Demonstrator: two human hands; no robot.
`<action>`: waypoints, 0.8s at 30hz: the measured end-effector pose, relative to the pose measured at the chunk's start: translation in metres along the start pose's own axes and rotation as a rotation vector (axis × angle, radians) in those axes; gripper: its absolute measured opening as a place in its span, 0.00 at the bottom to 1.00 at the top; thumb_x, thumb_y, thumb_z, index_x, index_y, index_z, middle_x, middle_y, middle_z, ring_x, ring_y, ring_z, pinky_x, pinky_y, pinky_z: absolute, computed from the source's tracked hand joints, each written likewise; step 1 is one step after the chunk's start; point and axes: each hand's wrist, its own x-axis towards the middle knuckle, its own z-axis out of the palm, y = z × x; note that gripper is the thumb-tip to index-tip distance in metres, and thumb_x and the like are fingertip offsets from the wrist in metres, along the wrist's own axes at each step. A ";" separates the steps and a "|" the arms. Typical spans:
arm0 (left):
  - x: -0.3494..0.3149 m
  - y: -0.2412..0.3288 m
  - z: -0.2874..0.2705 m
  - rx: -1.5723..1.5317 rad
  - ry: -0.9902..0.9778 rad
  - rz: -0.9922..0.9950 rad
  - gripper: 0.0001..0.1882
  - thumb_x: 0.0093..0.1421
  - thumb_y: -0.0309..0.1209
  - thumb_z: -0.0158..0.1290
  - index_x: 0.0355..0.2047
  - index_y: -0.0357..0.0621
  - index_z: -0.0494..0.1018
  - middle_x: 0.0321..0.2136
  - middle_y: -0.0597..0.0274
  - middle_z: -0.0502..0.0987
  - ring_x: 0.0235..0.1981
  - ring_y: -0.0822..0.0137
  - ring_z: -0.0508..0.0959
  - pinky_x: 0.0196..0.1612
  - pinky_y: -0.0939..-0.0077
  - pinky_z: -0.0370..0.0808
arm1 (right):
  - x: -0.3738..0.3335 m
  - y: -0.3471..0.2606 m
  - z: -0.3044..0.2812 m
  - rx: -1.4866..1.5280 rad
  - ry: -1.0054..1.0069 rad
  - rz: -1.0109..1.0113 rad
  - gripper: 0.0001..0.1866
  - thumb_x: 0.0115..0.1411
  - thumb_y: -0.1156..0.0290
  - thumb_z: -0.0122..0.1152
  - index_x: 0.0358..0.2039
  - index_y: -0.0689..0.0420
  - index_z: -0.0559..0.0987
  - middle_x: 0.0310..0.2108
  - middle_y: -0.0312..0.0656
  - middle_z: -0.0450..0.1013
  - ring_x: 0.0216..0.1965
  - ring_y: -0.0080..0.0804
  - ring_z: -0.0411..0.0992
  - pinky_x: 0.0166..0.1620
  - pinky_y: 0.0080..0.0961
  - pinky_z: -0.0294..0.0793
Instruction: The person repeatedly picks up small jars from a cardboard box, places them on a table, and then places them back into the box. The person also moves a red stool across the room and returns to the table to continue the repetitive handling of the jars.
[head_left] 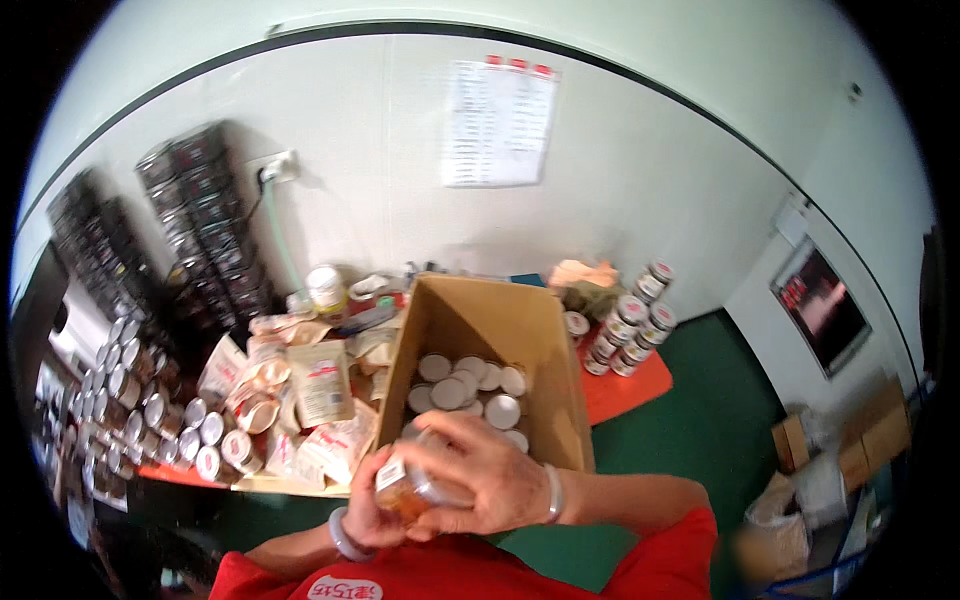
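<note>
Close to my body, in front of the box's near side, both hands are on a clear jar [408, 492] with orange-brown contents and a pale label. My left hand [368, 508] grips the jar's left side. My right hand [490, 472] curls over it from the right, its fingers on the jar's upper part and side. The hands hide much of the jar, and I cannot tell whether it has a lid on. Just beyond stands an open cardboard box [480, 305] with several round white lids [449, 393] showing inside; whether jars sit under them is hidden.
Left of the box, pouches [322, 384] lie piled on the table, with many lidded jars [212, 428] farther left. Tall stacks of dark packs [205, 215] lean by the wall. Stacked jars [622, 335] stand at the right on an orange-red surface [640, 385]. Cartons [875, 435] sit far right.
</note>
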 end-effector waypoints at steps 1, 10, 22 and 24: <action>0.006 -0.003 0.004 0.072 -0.020 0.010 0.33 0.58 0.57 0.42 0.56 0.48 0.64 0.49 0.57 0.73 0.47 0.56 0.74 0.49 0.61 0.73 | 0.001 -0.002 -0.002 0.001 0.022 0.112 0.34 0.50 0.55 0.68 0.54 0.57 0.69 0.51 0.55 0.62 0.48 0.49 0.67 0.49 0.34 0.68; 0.023 -0.009 0.012 0.438 0.024 0.676 0.36 0.53 0.44 0.57 0.56 0.42 0.54 0.49 0.53 0.68 0.50 0.61 0.72 0.53 0.65 0.70 | 0.010 0.010 0.020 0.137 0.238 0.215 0.26 0.51 0.71 0.60 0.51 0.66 0.70 0.46 0.53 0.67 0.46 0.44 0.69 0.50 0.31 0.68; 0.024 -0.005 0.015 0.516 0.134 0.800 0.34 0.58 0.47 0.51 0.59 0.47 0.52 0.52 0.55 0.65 0.50 0.61 0.71 0.51 0.60 0.72 | 0.032 0.013 0.036 0.175 0.335 0.349 0.20 0.54 0.70 0.60 0.46 0.65 0.72 0.38 0.51 0.71 0.39 0.44 0.71 0.44 0.35 0.69; 0.020 -0.004 0.025 0.440 0.188 0.726 0.33 0.58 0.49 0.48 0.59 0.48 0.53 0.52 0.55 0.66 0.50 0.59 0.72 0.48 0.62 0.75 | 0.034 0.016 0.040 0.099 0.339 0.291 0.20 0.54 0.69 0.61 0.46 0.65 0.72 0.37 0.51 0.71 0.38 0.45 0.70 0.43 0.34 0.68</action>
